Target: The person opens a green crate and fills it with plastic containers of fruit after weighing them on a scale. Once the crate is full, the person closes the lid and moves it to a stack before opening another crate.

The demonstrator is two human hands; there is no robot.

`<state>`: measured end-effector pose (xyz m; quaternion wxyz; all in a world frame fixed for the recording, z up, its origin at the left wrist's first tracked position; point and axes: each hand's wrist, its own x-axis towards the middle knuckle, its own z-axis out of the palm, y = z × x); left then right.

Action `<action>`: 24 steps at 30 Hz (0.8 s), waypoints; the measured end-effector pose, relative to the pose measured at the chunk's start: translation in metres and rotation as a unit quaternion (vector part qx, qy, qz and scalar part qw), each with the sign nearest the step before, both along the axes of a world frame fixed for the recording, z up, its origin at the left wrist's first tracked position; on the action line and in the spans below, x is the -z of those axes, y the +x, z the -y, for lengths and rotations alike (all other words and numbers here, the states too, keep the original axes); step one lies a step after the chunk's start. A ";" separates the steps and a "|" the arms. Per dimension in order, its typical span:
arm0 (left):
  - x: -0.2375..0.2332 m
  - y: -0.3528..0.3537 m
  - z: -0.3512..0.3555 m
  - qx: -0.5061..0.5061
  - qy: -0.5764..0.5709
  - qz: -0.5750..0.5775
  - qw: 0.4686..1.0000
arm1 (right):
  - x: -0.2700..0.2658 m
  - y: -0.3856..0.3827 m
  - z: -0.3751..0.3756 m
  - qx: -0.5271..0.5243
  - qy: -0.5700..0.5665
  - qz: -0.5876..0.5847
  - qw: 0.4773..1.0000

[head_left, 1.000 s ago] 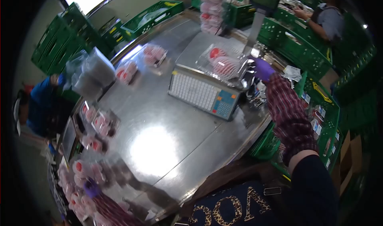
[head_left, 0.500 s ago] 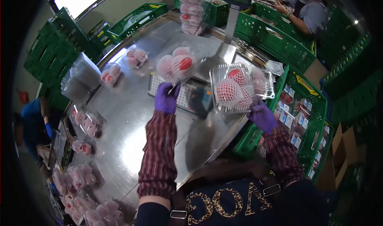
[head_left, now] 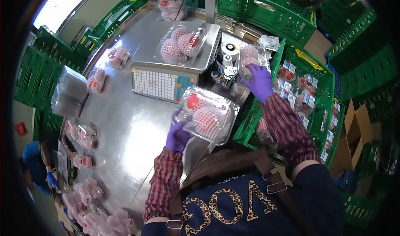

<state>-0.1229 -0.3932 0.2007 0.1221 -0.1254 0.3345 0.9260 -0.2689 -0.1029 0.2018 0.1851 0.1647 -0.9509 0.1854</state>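
Observation:
My left hand (head_left: 179, 132), in a purple glove, grips the near left side of a clear plastic clamshell pack (head_left: 210, 117) over the front of the scale. Inside it are red fruits in white foam nets. My right hand (head_left: 259, 82), gloved alike, reaches to the label printer (head_left: 228, 74), its thumb and fingers apart. The fingertips overlap another fruit pack (head_left: 249, 54) beside the printer. On the scale's metal plate (head_left: 146, 48) rests a pack of netted fruits (head_left: 181, 45). The scale's keypad (head_left: 154, 84) faces me.
Labelled packs fill a green crate (head_left: 287, 52) on my right. More fruit packs (head_left: 85, 136) lie along the table's left side, near stacked clear lids or trays (head_left: 68, 92). A stack of packs (head_left: 168, 4) stands behind the scale. Other people work at far left and top right.
The pack from my left hand now rests on the scale. The other pack has passed from my right hand to my left, and my right hand has moved up to the printer.

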 end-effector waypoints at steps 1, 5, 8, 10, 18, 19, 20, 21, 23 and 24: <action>0.024 0.002 0.000 0.005 -0.003 0.017 1.000 | 0.019 -0.010 -0.006 -0.001 0.068 0.025 0.997; 0.036 0.014 -0.018 -0.029 -0.015 0.014 0.999 | -0.015 0.003 -0.011 0.038 -0.141 0.188 0.971; 0.022 0.009 -0.029 -0.036 0.001 0.001 0.999 | -0.063 0.049 0.028 -0.077 -0.334 0.334 0.878; 0.010 -0.002 -0.040 -0.029 0.014 -0.033 0.999 | -0.072 0.063 0.026 -0.061 -0.273 0.291 0.915; -0.059 -0.050 -0.113 0.093 -0.037 -0.182 0.978 | -0.044 0.107 -0.032 -0.017 -0.831 0.395 0.392; -0.060 -0.052 -0.118 0.125 -0.085 -0.221 0.963 | -0.035 0.101 -0.049 -0.016 -0.820 0.374 0.433; -0.056 -0.052 -0.115 0.134 -0.112 -0.199 0.964 | -0.026 0.094 -0.074 -0.004 -0.799 0.338 0.497; -0.046 -0.051 -0.104 0.133 -0.146 -0.174 0.965 | -0.017 0.085 -0.102 0.016 -0.767 0.301 0.566; -0.019 -0.042 -0.058 0.070 -0.091 -0.042 0.993 | 0.002 0.057 -0.157 0.071 -0.708 0.246 0.658; -0.006 -0.031 -0.030 0.013 -0.092 0.011 0.996 | 0.011 0.041 -0.177 0.098 -0.688 0.231 0.681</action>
